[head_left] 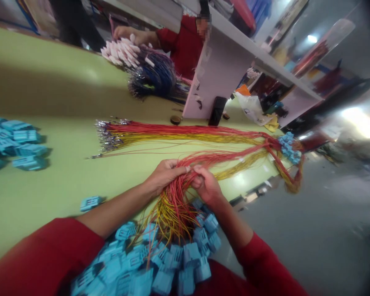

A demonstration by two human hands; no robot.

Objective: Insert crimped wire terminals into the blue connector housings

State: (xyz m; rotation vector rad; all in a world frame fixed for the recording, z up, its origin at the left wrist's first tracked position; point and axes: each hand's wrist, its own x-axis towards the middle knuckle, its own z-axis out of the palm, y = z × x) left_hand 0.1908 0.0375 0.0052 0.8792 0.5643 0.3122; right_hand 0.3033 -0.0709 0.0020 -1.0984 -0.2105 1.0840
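Holding wires (177, 195) in closed left hand (168, 176) and right hand (207, 186), beyond plugs (172, 257) and before a phone (217, 111) on the table (63, 181).

Wears deep red sleeves (52, 250) ending on the forearms (120, 209), matching cloth (223, 279) between; has left hand (165, 176) and right hand (208, 187) bare.

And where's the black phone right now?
In the head view, the black phone is a bit right of centre, at the foot of the pale pink panel. The roll of tape is to its left, and red wires run just in front.
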